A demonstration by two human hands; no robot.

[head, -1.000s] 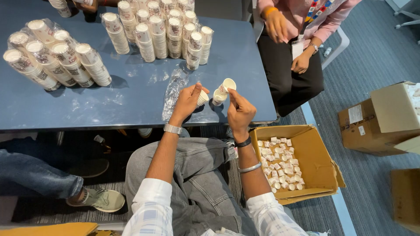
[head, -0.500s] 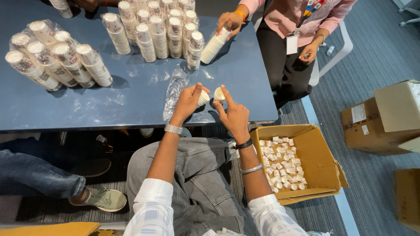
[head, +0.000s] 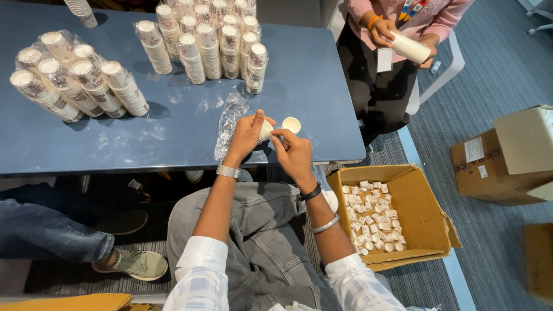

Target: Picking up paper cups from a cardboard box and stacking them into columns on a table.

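1. Blue table, glossy top reflecting overhead light.
2. Blue-grey striped carpet floor.
3. Light-blue floor strip beside the table.
4. White chair at upper right.

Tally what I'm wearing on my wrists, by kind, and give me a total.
Silver metal-strap wristwatch, left wrist: 1
Black wristband, right wrist: 1
Silver metal bangle, right forearm: 1
Total: 3
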